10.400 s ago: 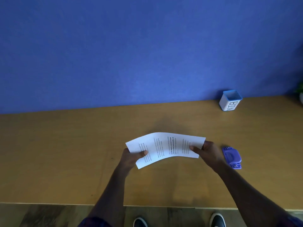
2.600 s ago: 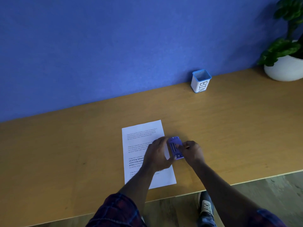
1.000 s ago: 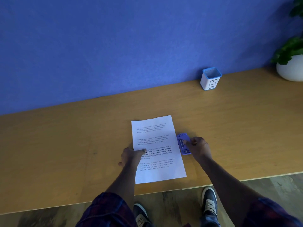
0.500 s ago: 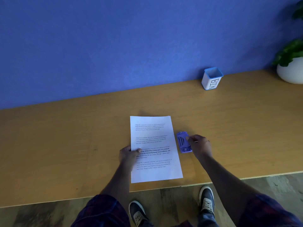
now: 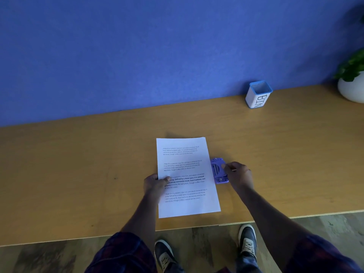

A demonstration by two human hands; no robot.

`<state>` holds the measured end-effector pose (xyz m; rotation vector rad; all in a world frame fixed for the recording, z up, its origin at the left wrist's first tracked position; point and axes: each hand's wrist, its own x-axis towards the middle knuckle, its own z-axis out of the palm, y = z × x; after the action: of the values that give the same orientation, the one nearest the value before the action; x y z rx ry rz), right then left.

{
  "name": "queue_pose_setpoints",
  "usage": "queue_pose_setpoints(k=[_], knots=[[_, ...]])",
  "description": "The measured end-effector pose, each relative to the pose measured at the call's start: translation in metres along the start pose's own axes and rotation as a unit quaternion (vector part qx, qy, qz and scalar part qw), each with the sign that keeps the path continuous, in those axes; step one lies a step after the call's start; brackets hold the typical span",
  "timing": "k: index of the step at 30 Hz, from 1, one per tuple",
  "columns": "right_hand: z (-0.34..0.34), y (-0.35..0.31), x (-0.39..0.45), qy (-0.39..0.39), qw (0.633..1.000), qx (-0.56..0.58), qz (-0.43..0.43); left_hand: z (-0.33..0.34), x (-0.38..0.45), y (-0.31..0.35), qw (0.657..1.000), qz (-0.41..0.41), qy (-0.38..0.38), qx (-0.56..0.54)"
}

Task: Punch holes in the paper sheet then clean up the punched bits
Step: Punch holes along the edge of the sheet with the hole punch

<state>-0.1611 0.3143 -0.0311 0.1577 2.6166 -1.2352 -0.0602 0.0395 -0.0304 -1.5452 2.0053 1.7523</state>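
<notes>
A white printed paper sheet (image 5: pixel 187 174) lies flat on the wooden table (image 5: pixel 78 174), long side running away from me. A small purple hole punch (image 5: pixel 218 171) sits against the sheet's right edge, about halfway along it. My right hand (image 5: pixel 239 175) grips the punch from the right, thumb on its top. My left hand (image 5: pixel 155 184) pinches the sheet's left edge, thumb lying on the text. I see no punched bits on the table.
A white cup with a blue rim, marked BIN (image 5: pixel 258 95), stands at the back right by the blue wall. A potted plant in a white pot (image 5: pixel 352 85) is at the far right. The table's front edge (image 5: pixel 197 227) runs just below the sheet.
Over the last second my left hand slid to the sheet's left edge and the sheet straightened. My right hand stayed on the punch at the right edge.
</notes>
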Motion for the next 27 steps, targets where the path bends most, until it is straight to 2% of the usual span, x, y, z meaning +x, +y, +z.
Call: queue_pose_setpoints(k=[6, 12, 27], knots=[[0.002, 0.002, 0.003, -0.001, 1.0, 0.01, -0.003, -0.001, 0.002, 0.002, 0.999, -0.029, 0.002, -0.033], [0.003, 0.004, 0.005, -0.003, 1.0, 0.005, -0.01, 0.002, 0.001, 0.001, 1.0, -0.008, -0.016, -0.017], [0.004, -0.002, 0.001, -0.007, 1.0, 0.006, 0.012, 0.015, -0.006, 0.0, 1.0, -0.005, -0.004, -0.005]])
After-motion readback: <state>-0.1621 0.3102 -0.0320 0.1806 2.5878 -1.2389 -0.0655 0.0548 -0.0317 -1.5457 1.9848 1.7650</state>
